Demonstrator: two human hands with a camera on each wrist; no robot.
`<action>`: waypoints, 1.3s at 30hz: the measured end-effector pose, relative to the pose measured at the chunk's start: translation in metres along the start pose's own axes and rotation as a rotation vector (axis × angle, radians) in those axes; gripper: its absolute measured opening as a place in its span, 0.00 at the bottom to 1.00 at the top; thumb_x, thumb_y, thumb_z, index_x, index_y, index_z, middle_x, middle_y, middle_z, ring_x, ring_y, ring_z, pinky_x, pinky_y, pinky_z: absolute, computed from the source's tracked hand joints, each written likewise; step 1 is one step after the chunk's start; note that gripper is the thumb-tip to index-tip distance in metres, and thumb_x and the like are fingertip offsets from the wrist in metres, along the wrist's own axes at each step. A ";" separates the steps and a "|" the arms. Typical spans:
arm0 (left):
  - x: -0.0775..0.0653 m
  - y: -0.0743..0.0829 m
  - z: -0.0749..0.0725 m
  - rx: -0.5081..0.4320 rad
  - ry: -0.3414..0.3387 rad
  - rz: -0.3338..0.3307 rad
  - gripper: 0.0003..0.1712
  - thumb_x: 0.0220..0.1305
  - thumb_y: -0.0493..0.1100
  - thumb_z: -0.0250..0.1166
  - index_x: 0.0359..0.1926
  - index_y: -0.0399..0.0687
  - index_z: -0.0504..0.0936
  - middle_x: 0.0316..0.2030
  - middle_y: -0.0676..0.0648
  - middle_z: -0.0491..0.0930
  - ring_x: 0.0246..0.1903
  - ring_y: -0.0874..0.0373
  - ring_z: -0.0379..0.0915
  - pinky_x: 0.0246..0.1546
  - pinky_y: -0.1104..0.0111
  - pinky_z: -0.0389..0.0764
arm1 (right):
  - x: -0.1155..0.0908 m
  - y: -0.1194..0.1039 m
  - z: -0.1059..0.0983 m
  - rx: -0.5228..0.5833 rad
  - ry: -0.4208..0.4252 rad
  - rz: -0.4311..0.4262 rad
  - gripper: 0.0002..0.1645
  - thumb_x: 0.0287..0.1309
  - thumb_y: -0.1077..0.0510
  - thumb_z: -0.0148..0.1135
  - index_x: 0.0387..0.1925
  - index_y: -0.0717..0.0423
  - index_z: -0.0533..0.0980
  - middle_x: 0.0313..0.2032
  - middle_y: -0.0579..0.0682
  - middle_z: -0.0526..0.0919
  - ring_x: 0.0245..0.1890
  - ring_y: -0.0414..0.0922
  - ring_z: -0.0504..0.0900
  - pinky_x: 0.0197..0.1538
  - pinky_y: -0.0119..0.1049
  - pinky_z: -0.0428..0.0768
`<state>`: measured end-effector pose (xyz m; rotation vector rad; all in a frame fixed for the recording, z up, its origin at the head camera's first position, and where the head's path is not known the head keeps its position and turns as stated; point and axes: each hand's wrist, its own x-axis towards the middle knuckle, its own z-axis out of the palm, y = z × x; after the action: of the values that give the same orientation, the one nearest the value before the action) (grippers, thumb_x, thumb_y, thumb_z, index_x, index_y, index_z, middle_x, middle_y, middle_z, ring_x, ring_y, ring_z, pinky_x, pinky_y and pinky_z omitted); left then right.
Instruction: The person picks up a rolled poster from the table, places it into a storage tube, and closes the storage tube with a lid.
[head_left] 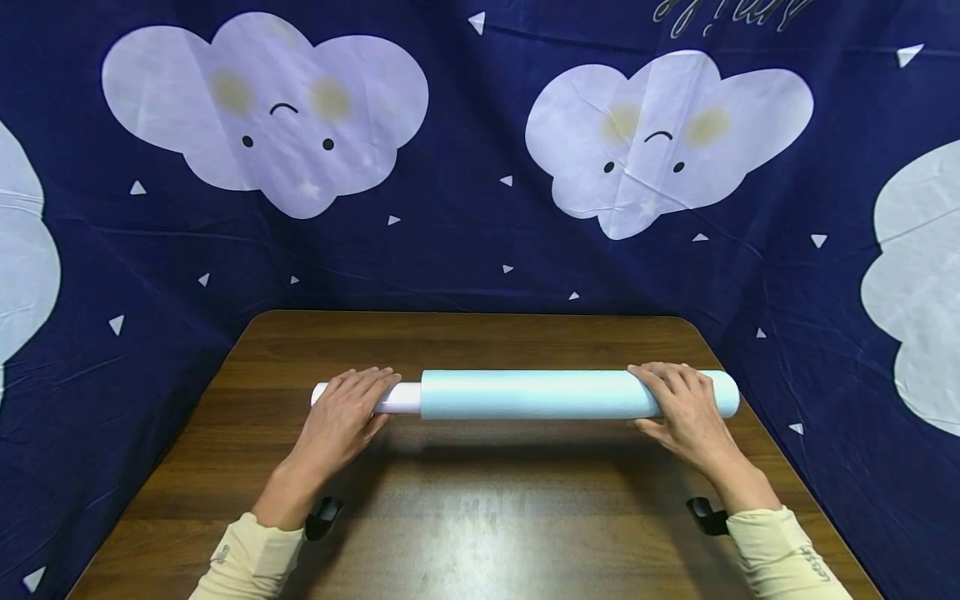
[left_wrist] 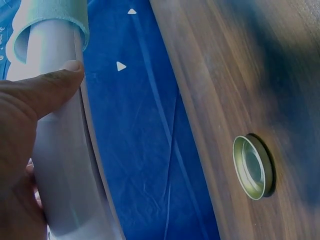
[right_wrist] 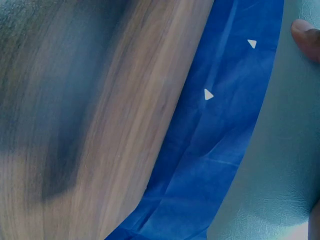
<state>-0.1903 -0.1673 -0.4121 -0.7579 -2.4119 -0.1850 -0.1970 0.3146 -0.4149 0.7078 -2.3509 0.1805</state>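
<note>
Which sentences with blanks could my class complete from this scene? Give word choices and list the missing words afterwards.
1. The left hand grips the white tube, which is ____ (narrower/wider) than the light blue tube.
2. In the head view, the right hand holds the light blue tube near its ____ (left/right) end.
3. Both tubes are held ____ (above/under) the table.
4. The cloud faces on the dark blue cloth look ____ (upright/upside down).

Missing words: narrower; right; above; upside down.

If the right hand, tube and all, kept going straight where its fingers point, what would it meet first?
Probably the blue cloth. The right hand looks raised above the table, with nothing else visible in between, though depth is unclear.
</note>
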 end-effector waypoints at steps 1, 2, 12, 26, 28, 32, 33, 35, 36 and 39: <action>0.000 0.000 0.001 0.003 -0.002 0.000 0.38 0.38 0.41 0.79 0.55 0.46 0.76 0.54 0.44 0.80 0.53 0.48 0.76 0.55 0.51 0.73 | 0.000 0.000 0.000 0.001 -0.002 0.001 0.53 0.19 0.56 0.82 0.58 0.53 0.72 0.49 0.56 0.76 0.49 0.59 0.71 0.47 0.56 0.65; 0.000 0.001 0.001 0.005 -0.004 -0.001 0.38 0.38 0.41 0.79 0.55 0.46 0.76 0.54 0.45 0.80 0.54 0.48 0.76 0.55 0.51 0.73 | 0.001 -0.001 0.000 0.002 -0.004 0.002 0.53 0.19 0.56 0.82 0.58 0.52 0.72 0.49 0.56 0.76 0.49 0.59 0.71 0.48 0.56 0.65; 0.002 0.003 0.004 0.018 -0.029 -0.002 0.36 0.42 0.43 0.77 0.55 0.45 0.76 0.54 0.44 0.80 0.54 0.48 0.76 0.57 0.51 0.73 | 0.002 -0.004 0.002 0.005 -0.007 0.005 0.52 0.21 0.54 0.82 0.58 0.51 0.72 0.50 0.55 0.76 0.50 0.58 0.71 0.48 0.56 0.65; 0.005 0.009 0.006 0.015 -0.003 0.003 0.35 0.42 0.44 0.77 0.54 0.43 0.76 0.54 0.44 0.80 0.54 0.49 0.76 0.56 0.52 0.73 | 0.003 -0.009 0.005 -0.001 -0.002 0.002 0.52 0.22 0.54 0.82 0.59 0.51 0.71 0.50 0.56 0.76 0.51 0.59 0.71 0.49 0.57 0.65; 0.006 0.009 0.007 0.013 0.001 0.007 0.35 0.42 0.44 0.77 0.55 0.43 0.76 0.53 0.44 0.80 0.54 0.49 0.77 0.56 0.52 0.73 | 0.003 -0.009 0.005 -0.001 -0.006 0.001 0.53 0.22 0.54 0.82 0.59 0.51 0.71 0.50 0.55 0.76 0.50 0.58 0.71 0.50 0.57 0.65; 0.006 0.010 0.007 0.010 0.009 0.016 0.36 0.42 0.44 0.77 0.55 0.44 0.76 0.53 0.43 0.80 0.53 0.48 0.77 0.56 0.53 0.73 | 0.003 -0.009 0.005 0.000 -0.009 -0.001 0.53 0.22 0.54 0.82 0.59 0.51 0.71 0.50 0.55 0.76 0.49 0.57 0.71 0.49 0.57 0.65; 0.006 0.011 0.008 0.009 0.010 0.018 0.36 0.42 0.44 0.77 0.55 0.44 0.76 0.53 0.43 0.80 0.53 0.48 0.77 0.56 0.53 0.73 | 0.003 -0.009 0.004 0.001 -0.008 -0.002 0.53 0.22 0.54 0.82 0.59 0.51 0.71 0.50 0.55 0.76 0.48 0.57 0.71 0.49 0.57 0.65; 0.006 0.012 0.008 0.010 0.008 0.018 0.36 0.42 0.44 0.77 0.55 0.45 0.76 0.53 0.44 0.80 0.53 0.49 0.77 0.56 0.53 0.73 | 0.003 -0.009 0.004 0.002 -0.008 -0.001 0.52 0.22 0.54 0.81 0.59 0.51 0.71 0.50 0.56 0.76 0.48 0.57 0.71 0.48 0.57 0.65; 0.006 0.012 0.008 0.010 0.008 0.019 0.36 0.42 0.44 0.77 0.55 0.45 0.76 0.54 0.44 0.80 0.53 0.49 0.76 0.56 0.53 0.73 | 0.002 -0.009 0.004 0.002 -0.008 -0.001 0.52 0.23 0.54 0.81 0.59 0.51 0.71 0.50 0.56 0.76 0.48 0.57 0.71 0.49 0.57 0.65; 0.007 0.014 0.009 0.019 0.006 0.022 0.35 0.42 0.45 0.77 0.54 0.45 0.76 0.54 0.44 0.80 0.53 0.49 0.76 0.55 0.53 0.73 | 0.002 -0.010 0.005 0.000 -0.008 0.000 0.52 0.23 0.54 0.81 0.59 0.51 0.71 0.50 0.56 0.76 0.48 0.58 0.71 0.49 0.57 0.65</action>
<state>-0.1915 -0.1503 -0.4161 -0.7737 -2.3956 -0.1555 -0.1958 0.3041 -0.4176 0.7097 -2.3583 0.1786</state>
